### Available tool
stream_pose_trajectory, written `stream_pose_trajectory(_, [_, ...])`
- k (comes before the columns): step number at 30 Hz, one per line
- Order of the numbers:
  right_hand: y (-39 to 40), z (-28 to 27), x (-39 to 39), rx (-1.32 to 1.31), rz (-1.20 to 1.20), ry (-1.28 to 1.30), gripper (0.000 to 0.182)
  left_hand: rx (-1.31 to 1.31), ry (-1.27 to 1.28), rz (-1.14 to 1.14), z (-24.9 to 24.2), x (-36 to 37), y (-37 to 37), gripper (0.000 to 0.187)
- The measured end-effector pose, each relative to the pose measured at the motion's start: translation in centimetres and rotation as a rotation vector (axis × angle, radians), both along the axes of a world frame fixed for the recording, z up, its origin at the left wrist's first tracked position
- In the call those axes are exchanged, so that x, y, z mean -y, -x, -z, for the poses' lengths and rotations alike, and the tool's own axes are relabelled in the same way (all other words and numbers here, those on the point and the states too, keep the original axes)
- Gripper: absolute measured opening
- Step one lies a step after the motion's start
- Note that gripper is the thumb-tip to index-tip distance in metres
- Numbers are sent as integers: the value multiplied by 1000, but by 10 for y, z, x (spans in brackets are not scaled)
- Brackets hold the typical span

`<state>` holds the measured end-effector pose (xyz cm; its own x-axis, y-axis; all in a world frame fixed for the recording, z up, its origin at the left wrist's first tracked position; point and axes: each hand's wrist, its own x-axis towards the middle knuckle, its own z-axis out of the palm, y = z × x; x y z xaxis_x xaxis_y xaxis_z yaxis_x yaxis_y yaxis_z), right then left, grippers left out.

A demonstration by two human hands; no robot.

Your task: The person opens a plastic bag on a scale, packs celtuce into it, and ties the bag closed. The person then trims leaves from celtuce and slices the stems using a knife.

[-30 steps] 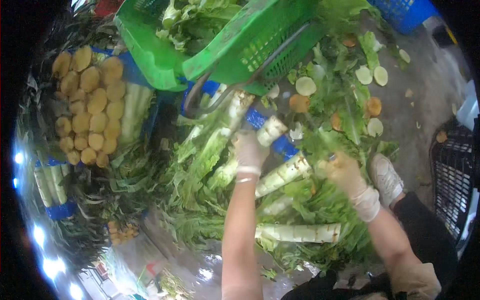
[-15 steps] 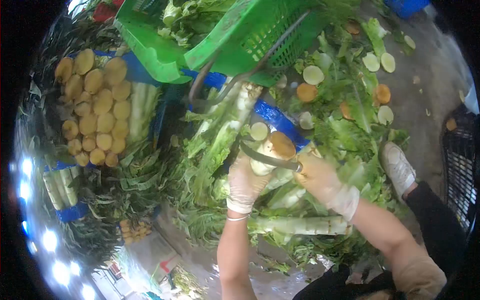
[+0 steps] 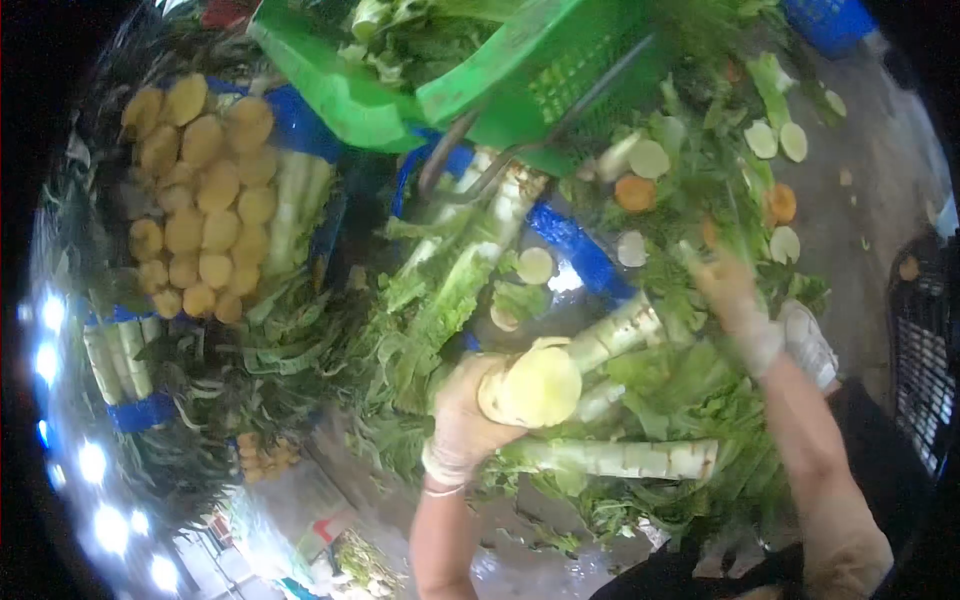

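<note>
My left hand (image 3: pixel 465 415), in a thin pale glove, is wrapped round a thick celtuce stem (image 3: pixel 543 385). The stem's pale yellow-green cut end faces up towards me. Out to the right, my gloved right hand (image 3: pixel 728 290) is smeared by motion, its fingers curled as around the knife handle; the blade cannot be made out. Below that hand lie lettuce-like leaves, and more celtuce stems (image 3: pixel 625 458) lie just right of my left hand.
A green plastic crate (image 3: pixel 500 75) with leaves in it stands at the top. Bundled stems with brownish cut ends (image 3: pixel 205 200) lie at left. Round cut slices (image 3: pixel 634 194) are scattered at right. A blue strap (image 3: pixel 575 245) crosses the middle, and a black crate (image 3: pixel 922 370) stands far right.
The brown end of the held celtuce has been cut off, leaving a pale face. My right hand has swung up and right, away from it; my left hand has moved slightly down and left.
</note>
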<state>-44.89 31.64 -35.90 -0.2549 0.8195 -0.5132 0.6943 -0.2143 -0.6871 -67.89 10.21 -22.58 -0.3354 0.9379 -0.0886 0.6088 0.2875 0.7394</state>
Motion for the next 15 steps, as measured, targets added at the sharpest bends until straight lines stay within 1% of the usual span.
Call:
stream_pose_trajectory(1, [-25,24,-5,-35,-16,-97,24,-117,103,0,-2,6,1,68])
stream_pose_trajectory(2, [-51,42,-7,-68,-27,-197,25,-98,118,-7,3,3,-6,68])
stream_pose_trajectory(3, [-48,35,-7,-78,-36,-208,25,-75,255,128,10,-13,-8,77])
stream_pose_trajectory(4, [-47,21,-7,-180,73,-119,25,-58,386,259,16,-30,-7,87])
stream_pose_trajectory(5, [-50,9,-7,-271,182,-25,25,107,362,277,26,-43,-5,89])
stream_pose_trajectory(6, [-51,1,-9,-270,178,-38,25,-54,294,276,38,-59,3,76])
stream_pose_trajectory(7, [-50,-6,-9,-301,178,25,29,28,172,68,49,-77,3,60])
stream_pose_trajectory(8, [-48,-12,-8,-331,174,94,36,-80,114,9,75,-89,18,48])
stream_pose_trajectory(9, [-44,-16,-6,-373,245,159,33,-286,26,-126,100,-100,27,52])
stream_pose_trajectory(11, [-46,-14,-4,-342,216,167,29,-474,212,-217,117,-122,46,60])
stream_pose_trajectory(12, [-47,-14,-3,-315,197,175,26,-474,209,-220,134,-126,56,60])
stream_pose_trajectory(13, [-44,-23,0,-359,215,197,20,-637,289,-230,157,-127,66,66])
stream_pose_trajectory(14, [-42,-30,1,-355,215,193,20,-798,370,-238,170,-130,70,71])
stream_pose_trajectory(15, [-40,-36,2,-308,188,192,19,-748,526,-304,160,-141,62,76])
